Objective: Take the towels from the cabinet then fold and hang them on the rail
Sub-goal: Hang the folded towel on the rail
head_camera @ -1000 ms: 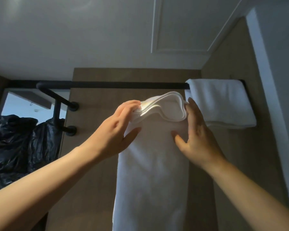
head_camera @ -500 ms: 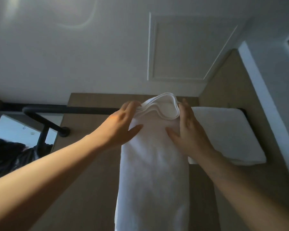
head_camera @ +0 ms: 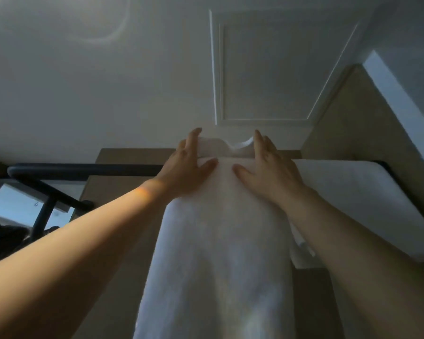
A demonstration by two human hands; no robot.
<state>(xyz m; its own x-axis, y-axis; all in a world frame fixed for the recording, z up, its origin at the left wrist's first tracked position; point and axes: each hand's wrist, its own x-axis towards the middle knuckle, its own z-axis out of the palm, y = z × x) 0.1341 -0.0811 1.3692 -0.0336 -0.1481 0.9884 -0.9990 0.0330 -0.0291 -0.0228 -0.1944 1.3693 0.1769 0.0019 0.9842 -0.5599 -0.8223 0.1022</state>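
A long folded white towel (head_camera: 220, 253) hangs down the middle of the view, its folded top raised to the height of the black rail (head_camera: 83, 168). My left hand (head_camera: 184, 167) grips the towel's top left edge, fingers over the fold and thumb on the front. My right hand (head_camera: 267, 167) grips the top right edge the same way. The rail runs horizontally behind the towel and is hidden where the towel crosses it. A second white towel (head_camera: 357, 199) lies draped over the rail to the right, touching the held towel's side.
The rail's black bracket (head_camera: 59, 199) angles down to a wall mount at the left. A brown wood panel (head_camera: 118, 231) backs the rail. Dark bags (head_camera: 3, 238) sit low on the left under a window. A white ceiling with a framed hatch (head_camera: 267, 69) is overhead.
Both hands have lifted the towel's folded top up from below the rail to rail height and spread toward its edges. The view has tilted upward.
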